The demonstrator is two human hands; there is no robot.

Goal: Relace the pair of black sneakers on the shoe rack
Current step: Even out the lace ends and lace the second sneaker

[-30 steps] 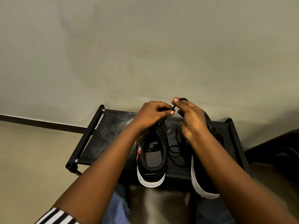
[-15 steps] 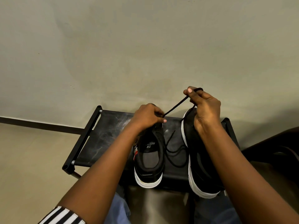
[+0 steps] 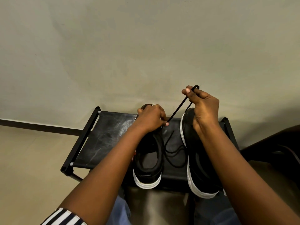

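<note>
The right hand (image 3: 203,108) is raised and closed, thumb and forefinger pinching a thin round black lace (image 3: 178,108) that loops over the top of the fist. From there one strand runs taut and straight, slanting down to the left hand (image 3: 152,119). That hand's fingers curl over the front of the left sneaker (image 3: 146,175), and thumb and forefinger meet where the strand ends. A second strand drops from the right hand behind the toe of the right sneaker (image 3: 193,151).

Both sneakers are matte black with thick white rubber soles. They stand below the hands, heels toward the person, on the shoe rack (image 3: 105,140), a scuffed black fabric shelf in a tubular frame. Between them, slack cord (image 3: 173,154) lies in soft curves.
</note>
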